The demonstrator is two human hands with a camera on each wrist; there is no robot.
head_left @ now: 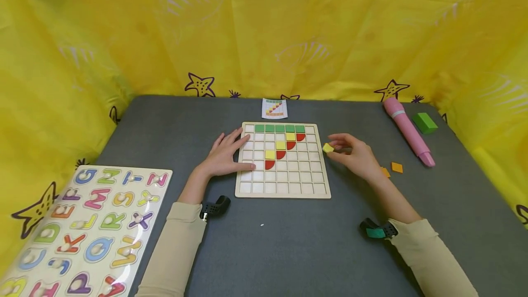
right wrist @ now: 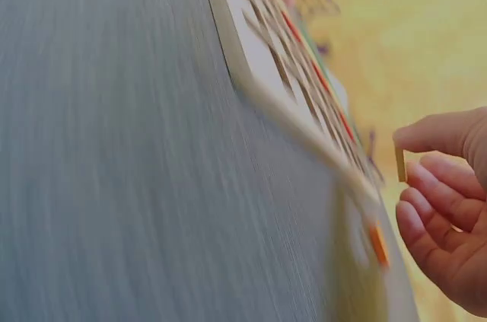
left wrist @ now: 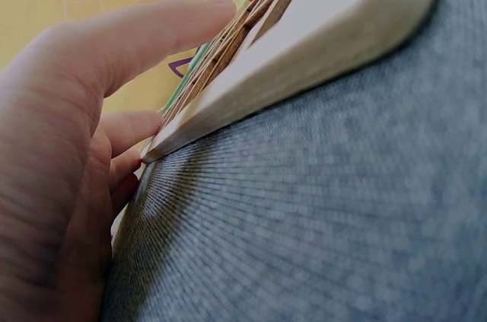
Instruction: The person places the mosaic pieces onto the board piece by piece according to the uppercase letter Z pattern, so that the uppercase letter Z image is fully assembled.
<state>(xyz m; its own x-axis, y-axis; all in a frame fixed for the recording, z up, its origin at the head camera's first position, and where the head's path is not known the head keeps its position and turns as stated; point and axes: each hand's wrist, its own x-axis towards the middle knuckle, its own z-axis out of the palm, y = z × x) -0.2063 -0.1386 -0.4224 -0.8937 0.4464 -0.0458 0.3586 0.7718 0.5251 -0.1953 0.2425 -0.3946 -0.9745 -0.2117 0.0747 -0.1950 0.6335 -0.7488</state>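
A wooden grid board point(head_left: 283, 195) lies on the dark table. Green square tiles point(head_left: 280, 129) line its top row, while yellow tiles point(head_left: 270, 154) and red quarter-round tiles point(head_left: 270, 164) step diagonally below. My left hand point(head_left: 222, 154) rests at the board's left side, fingers spread and thumb reaching over the rim. Just off the board's right edge, my right hand point(head_left: 351, 154) pinches a yellow square tile point(head_left: 327, 148) between thumb and fingers. The right wrist view shows this tile point(right wrist: 400, 164) edge-on, held above the table.
A small pattern card point(head_left: 274, 109) lies behind the board. Orange tiles point(head_left: 397, 167) sit beside my right wrist. Farther right are a pink microphone-shaped thing point(head_left: 408, 131) and a green block point(head_left: 425, 123). A letter puzzle board point(head_left: 138, 205) fills the left front, and yellow cloth point(head_left: 264, 26) hangs behind.
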